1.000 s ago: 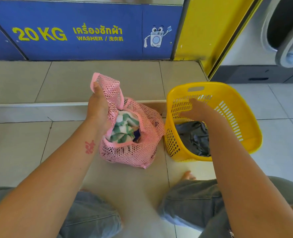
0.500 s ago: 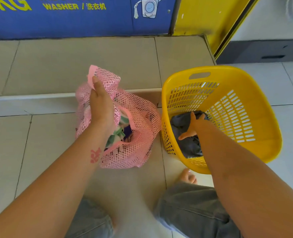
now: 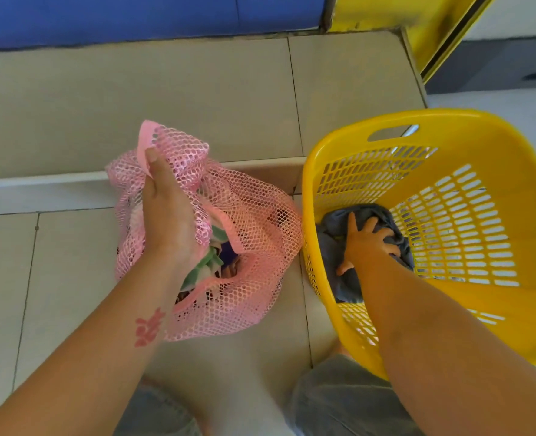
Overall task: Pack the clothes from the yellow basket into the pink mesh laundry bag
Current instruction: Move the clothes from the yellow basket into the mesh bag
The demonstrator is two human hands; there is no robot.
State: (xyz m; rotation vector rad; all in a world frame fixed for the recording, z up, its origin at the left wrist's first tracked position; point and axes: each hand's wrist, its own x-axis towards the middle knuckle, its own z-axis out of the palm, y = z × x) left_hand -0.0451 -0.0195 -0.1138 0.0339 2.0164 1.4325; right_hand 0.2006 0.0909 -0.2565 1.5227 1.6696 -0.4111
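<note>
Beneath the right hand point(image 3: 366, 243), whose spread fingers curl into it, a grey garment point(image 3: 331, 236) lies low in the yellow basket point(image 3: 449, 116), apparently the last piece. The left hand point(image 3: 166, 215) pinches up the pink mesh laundry bag point(image 3: 254, 221), with several clothes point(image 3: 210, 262) packed inside.

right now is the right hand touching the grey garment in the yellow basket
Touching. Head view shows the right hand on the grey garment in the yellow basket, fingers curled into the cloth.

Beige tiled floor point(image 3: 197, 105) — blue panel point(image 3: 134, 17).
</note>
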